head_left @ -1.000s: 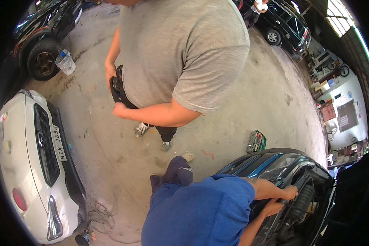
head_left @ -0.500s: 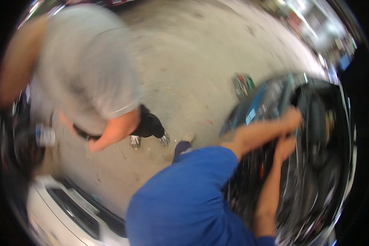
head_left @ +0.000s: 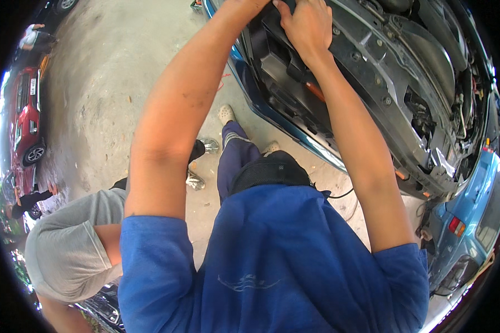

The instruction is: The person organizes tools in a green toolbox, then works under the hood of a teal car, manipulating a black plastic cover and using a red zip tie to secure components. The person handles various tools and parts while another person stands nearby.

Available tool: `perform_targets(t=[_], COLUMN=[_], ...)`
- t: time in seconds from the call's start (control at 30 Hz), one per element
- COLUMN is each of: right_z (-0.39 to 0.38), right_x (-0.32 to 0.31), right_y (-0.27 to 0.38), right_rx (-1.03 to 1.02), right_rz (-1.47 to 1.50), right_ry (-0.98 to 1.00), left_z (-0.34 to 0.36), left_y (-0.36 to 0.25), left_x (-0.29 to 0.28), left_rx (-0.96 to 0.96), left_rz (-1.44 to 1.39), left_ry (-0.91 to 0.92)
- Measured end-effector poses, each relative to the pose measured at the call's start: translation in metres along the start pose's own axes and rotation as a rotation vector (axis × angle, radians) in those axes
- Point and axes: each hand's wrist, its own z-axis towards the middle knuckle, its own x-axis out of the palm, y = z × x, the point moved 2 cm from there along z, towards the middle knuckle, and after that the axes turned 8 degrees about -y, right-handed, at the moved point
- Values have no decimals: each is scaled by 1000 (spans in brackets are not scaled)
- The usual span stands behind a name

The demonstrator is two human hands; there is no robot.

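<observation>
My left hand (head_left: pixel 249 5) is at the top edge of the picture, over the front of a blue car (head_left: pixel 249 91) whose engine bay is exposed. Its fingers are mostly cut off by the frame. Close beside it, my right hand (head_left: pixel 310 28) rests at the black front panel (head_left: pixel 361 53), thumb out toward the left hand and the other fingers bent. What those fingers grip is hidden. An orange, handle-like piece (head_left: pixel 315 90) shows in the dark gap behind the bumper, just left of my right forearm.
A person in a grey shirt (head_left: pixel 66 250) bends at my lower left. Left, beyond the concrete floor (head_left: pixel 105 94), stands a red car (head_left: pixel 25 122) with other people near it. Another blue vehicle (head_left: pixel 455 222) is at the right. A dark cable (head_left: pixel 341 195) hangs near my waist.
My view has swung, so the car front now lies at the upper right and my hands at the top edge. The person in grey now appears lower left, bent over.
</observation>
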Motion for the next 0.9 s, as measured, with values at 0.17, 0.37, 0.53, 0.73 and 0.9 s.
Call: perform_targets(t=[0.17,0.37,0.53,0.73,0.9], right_z=[0,0,-1,0,-1], right_x=[-5,-3,0,-2,-1], right_y=[3,3,1,2,2], right_rx=[25,2,-26,-28,-16], right_rz=[25,26,10,-9,-7], right_ry=[33,-18,-31,-23,-19], left_z=[-1,7,14,30,36], left_y=[6,8,12,12,6], left_x=[6,12,15,9,-12], left_rx=[107,181,327,483,721], left_rz=[34,82,106,48,-50], left_ry=[-47,-22,-4,179,348])
